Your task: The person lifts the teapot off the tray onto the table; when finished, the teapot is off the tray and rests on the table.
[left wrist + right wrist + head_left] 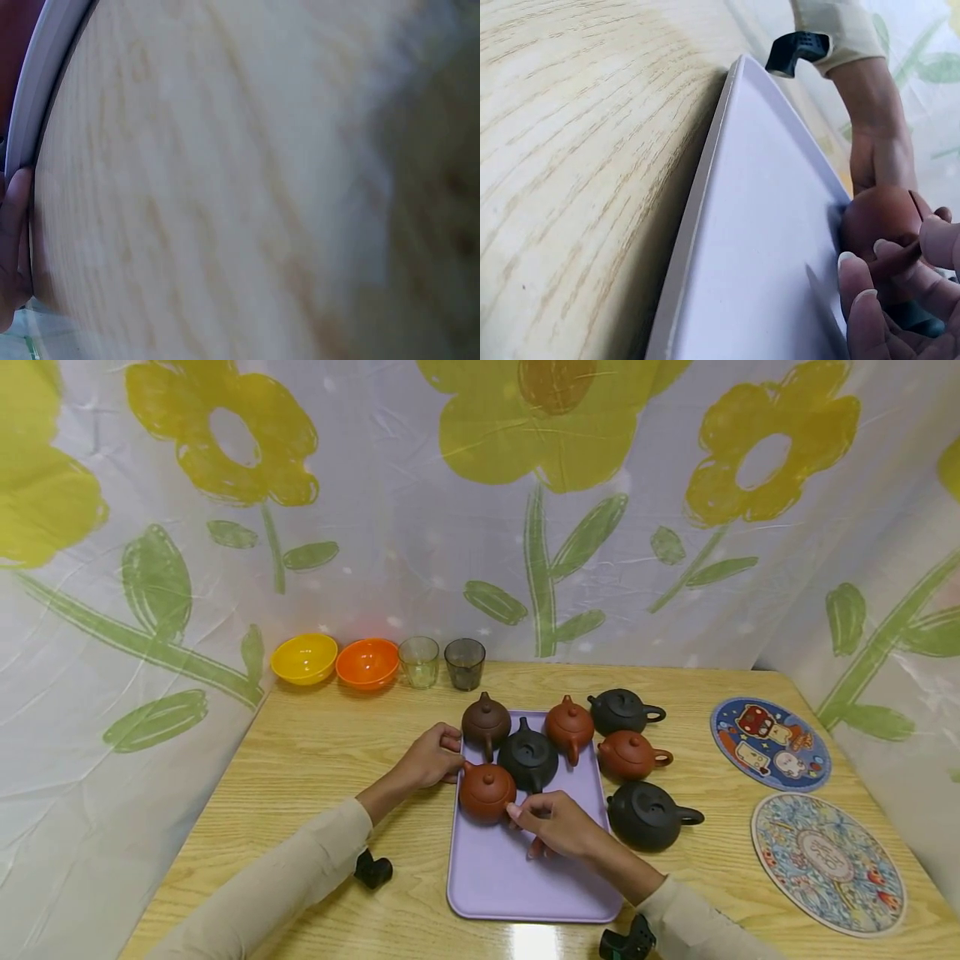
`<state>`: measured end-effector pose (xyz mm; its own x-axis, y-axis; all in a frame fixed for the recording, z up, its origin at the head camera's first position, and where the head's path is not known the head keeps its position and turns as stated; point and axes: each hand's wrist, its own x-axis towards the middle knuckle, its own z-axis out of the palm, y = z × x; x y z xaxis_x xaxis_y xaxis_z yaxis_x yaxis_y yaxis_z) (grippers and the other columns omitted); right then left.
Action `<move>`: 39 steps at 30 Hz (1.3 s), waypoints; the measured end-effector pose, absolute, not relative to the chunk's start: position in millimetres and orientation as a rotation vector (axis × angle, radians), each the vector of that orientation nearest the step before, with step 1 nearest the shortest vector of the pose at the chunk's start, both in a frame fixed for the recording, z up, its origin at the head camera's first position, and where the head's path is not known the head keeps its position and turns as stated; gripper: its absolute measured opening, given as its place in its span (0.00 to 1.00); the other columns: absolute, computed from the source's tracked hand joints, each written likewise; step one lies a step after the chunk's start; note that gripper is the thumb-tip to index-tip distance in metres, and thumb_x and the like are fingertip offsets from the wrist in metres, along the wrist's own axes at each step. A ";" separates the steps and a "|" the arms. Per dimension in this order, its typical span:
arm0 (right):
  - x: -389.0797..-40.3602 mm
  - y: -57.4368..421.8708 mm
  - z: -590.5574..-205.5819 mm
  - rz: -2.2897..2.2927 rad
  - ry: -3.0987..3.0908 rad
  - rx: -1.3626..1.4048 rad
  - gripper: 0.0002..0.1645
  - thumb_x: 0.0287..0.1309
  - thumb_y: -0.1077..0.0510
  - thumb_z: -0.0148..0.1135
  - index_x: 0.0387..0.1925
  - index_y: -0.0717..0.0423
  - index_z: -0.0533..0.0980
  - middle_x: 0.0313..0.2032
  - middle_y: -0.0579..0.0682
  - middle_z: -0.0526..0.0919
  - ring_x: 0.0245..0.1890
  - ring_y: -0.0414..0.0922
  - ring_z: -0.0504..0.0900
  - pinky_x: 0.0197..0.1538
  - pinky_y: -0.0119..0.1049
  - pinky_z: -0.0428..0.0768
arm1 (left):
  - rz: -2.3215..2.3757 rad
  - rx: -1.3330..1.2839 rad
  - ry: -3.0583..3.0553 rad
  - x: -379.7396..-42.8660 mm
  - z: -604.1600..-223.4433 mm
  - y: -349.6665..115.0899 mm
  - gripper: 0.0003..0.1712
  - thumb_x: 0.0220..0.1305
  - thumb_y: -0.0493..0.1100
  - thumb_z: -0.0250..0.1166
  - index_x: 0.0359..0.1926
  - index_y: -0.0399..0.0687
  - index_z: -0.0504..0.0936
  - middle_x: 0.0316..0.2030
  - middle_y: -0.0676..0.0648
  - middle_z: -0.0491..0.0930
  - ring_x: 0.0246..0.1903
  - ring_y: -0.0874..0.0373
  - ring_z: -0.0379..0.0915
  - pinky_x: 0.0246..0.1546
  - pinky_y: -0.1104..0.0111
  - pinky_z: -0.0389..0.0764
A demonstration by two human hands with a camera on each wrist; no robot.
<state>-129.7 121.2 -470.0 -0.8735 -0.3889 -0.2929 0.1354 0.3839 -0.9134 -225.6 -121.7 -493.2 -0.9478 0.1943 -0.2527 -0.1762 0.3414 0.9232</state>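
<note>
My right hand (558, 827) pinches the handle of a reddish-brown clay teapot (487, 792) between thumb and fingers. That teapot sits on the left part of a lilac tray (525, 885); the right wrist view shows the curved handle (896, 262) in my fingertips. On the tray's left edge rests my left hand (433, 756), its fingers beside the teapot's spout. The left wrist view catches only part of these fingers (13, 225) against the tray rim. Behind stand a dark brown teapot (486, 723), a black teapot (528, 760) and another reddish-brown teapot (568, 727).
Right of the tray stand two black teapots (619, 711) (648, 818) and a reddish-brown one (628, 755). Two round mats (772, 743) (828, 864) lie further right. A yellow bowl (303, 660), an orange bowl (367, 665) and two glass cups (418, 662) (465, 664) line the back.
</note>
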 end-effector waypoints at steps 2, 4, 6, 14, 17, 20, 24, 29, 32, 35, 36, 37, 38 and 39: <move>-129.7 120.6 -470.3 -1.504 2.190 -0.216 0.22 0.68 0.44 0.61 0.34 0.61 0.83 0.27 0.54 0.81 0.17 0.42 0.79 0.19 0.32 0.71 | 1.639 0.019 2.292 -225.5 -492.6 -121.0 0.25 0.59 0.29 0.62 0.58 0.34 0.70 0.48 0.36 0.74 0.29 0.55 0.78 0.29 0.63 0.88; -129.6 120.1 -470.5 -1.500 2.193 -0.211 0.23 0.68 0.43 0.60 0.33 0.60 0.83 0.27 0.54 0.80 0.17 0.42 0.79 0.20 0.32 0.71 | 1.644 0.022 2.290 -225.3 -492.0 -120.5 0.25 0.59 0.29 0.62 0.58 0.34 0.70 0.48 0.36 0.74 0.29 0.55 0.78 0.29 0.62 0.88; -129.3 119.6 -470.5 -1.496 2.198 -0.207 0.25 0.68 0.42 0.60 0.32 0.60 0.82 0.27 0.53 0.80 0.17 0.42 0.79 0.20 0.33 0.71 | 1.648 0.024 2.287 -225.0 -491.8 -120.3 0.25 0.59 0.29 0.62 0.58 0.34 0.70 0.48 0.36 0.74 0.29 0.55 0.78 0.29 0.62 0.88; -128.5 117.8 -470.7 -1.500 2.194 -0.189 0.24 0.68 0.43 0.61 0.31 0.61 0.81 0.27 0.52 0.79 0.18 0.41 0.80 0.20 0.32 0.69 | 1.653 0.016 2.287 -224.8 -492.4 -120.4 0.25 0.59 0.29 0.64 0.58 0.34 0.70 0.48 0.36 0.74 0.32 0.55 0.78 0.29 0.62 0.88; -128.0 117.1 -469.8 -1.497 2.196 -0.185 0.23 0.68 0.44 0.61 0.31 0.61 0.81 0.28 0.52 0.79 0.19 0.41 0.81 0.21 0.32 0.71 | 1.653 0.009 2.289 -224.3 -491.8 -120.1 0.25 0.58 0.29 0.64 0.57 0.34 0.70 0.47 0.37 0.74 0.33 0.55 0.77 0.29 0.63 0.88; -127.3 116.3 -469.4 -1.504 2.189 -0.189 0.23 0.68 0.45 0.61 0.32 0.63 0.81 0.28 0.52 0.79 0.20 0.42 0.82 0.22 0.32 0.74 | 1.653 0.004 2.290 -223.4 -490.5 -120.1 0.26 0.58 0.29 0.64 0.58 0.34 0.70 0.47 0.38 0.73 0.34 0.55 0.77 0.29 0.63 0.88; -126.3 115.7 -469.5 -1.551 2.142 -0.197 0.22 0.68 0.49 0.61 0.32 0.67 0.80 0.26 0.51 0.80 0.23 0.42 0.83 0.25 0.31 0.78 | 1.651 0.000 2.295 -222.8 -490.1 -121.1 0.26 0.57 0.29 0.63 0.57 0.34 0.70 0.47 0.38 0.73 0.35 0.55 0.77 0.29 0.63 0.88; -124.9 115.2 -470.4 -1.616 2.067 -0.178 0.22 0.68 0.51 0.62 0.33 0.70 0.80 0.26 0.50 0.83 0.27 0.42 0.85 0.29 0.30 0.82 | 1.643 0.007 2.302 -223.4 -491.9 -122.2 0.27 0.55 0.29 0.63 0.57 0.34 0.70 0.48 0.37 0.73 0.36 0.54 0.77 0.29 0.63 0.88; -124.0 115.2 -470.7 -1.630 2.065 -0.173 0.22 0.68 0.51 0.63 0.33 0.70 0.80 0.27 0.51 0.84 0.28 0.42 0.85 0.30 0.30 0.82 | 1.643 0.014 2.303 -223.1 -492.4 -122.4 0.27 0.55 0.29 0.63 0.58 0.34 0.70 0.48 0.36 0.73 0.36 0.54 0.77 0.29 0.62 0.88; -123.1 116.0 -470.3 -1.627 2.079 -0.175 0.22 0.67 0.50 0.63 0.33 0.69 0.81 0.27 0.53 0.85 0.28 0.43 0.85 0.29 0.31 0.81 | 1.646 0.009 2.304 -222.3 -492.0 -121.9 0.27 0.55 0.29 0.62 0.57 0.34 0.70 0.48 0.36 0.74 0.36 0.53 0.77 0.29 0.62 0.88; -122.9 116.6 -470.3 -1.624 2.083 -0.177 0.22 0.67 0.50 0.63 0.33 0.69 0.81 0.27 0.53 0.85 0.28 0.43 0.85 0.29 0.32 0.81 | 1.647 0.005 2.305 -222.4 -492.0 -121.7 0.27 0.55 0.29 0.62 0.57 0.34 0.70 0.48 0.37 0.74 0.36 0.54 0.77 0.29 0.63 0.87; -122.7 117.2 -470.3 -1.623 2.085 -0.181 0.22 0.67 0.50 0.63 0.33 0.69 0.81 0.27 0.54 0.85 0.28 0.43 0.85 0.29 0.32 0.80 | 1.646 0.003 2.307 -222.5 -492.0 -121.5 0.27 0.54 0.29 0.62 0.57 0.35 0.71 0.47 0.37 0.74 0.36 0.54 0.77 0.28 0.63 0.87; -122.3 117.8 -470.0 -1.620 2.089 -0.183 0.22 0.67 0.50 0.63 0.33 0.69 0.81 0.27 0.54 0.85 0.27 0.43 0.84 0.29 0.32 0.80 | 1.648 0.000 2.309 -222.9 -492.5 -121.3 0.27 0.54 0.29 0.62 0.57 0.35 0.71 0.47 0.37 0.74 0.35 0.54 0.77 0.28 0.64 0.87; -122.1 118.5 -469.9 -1.617 2.090 -0.186 0.22 0.67 0.50 0.63 0.33 0.68 0.81 0.27 0.55 0.85 0.27 0.43 0.84 0.29 0.32 0.80 | 1.648 0.002 2.310 -223.2 -492.9 -121.1 0.27 0.54 0.29 0.62 0.57 0.35 0.71 0.47 0.37 0.74 0.35 0.54 0.77 0.28 0.64 0.87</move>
<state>-122.1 118.5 -469.9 -0.8720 -0.3929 -0.2921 0.1841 0.2896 -0.9393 -223.2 -121.1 -492.9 -0.9541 0.1748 -0.2433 -0.1731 0.3410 0.9240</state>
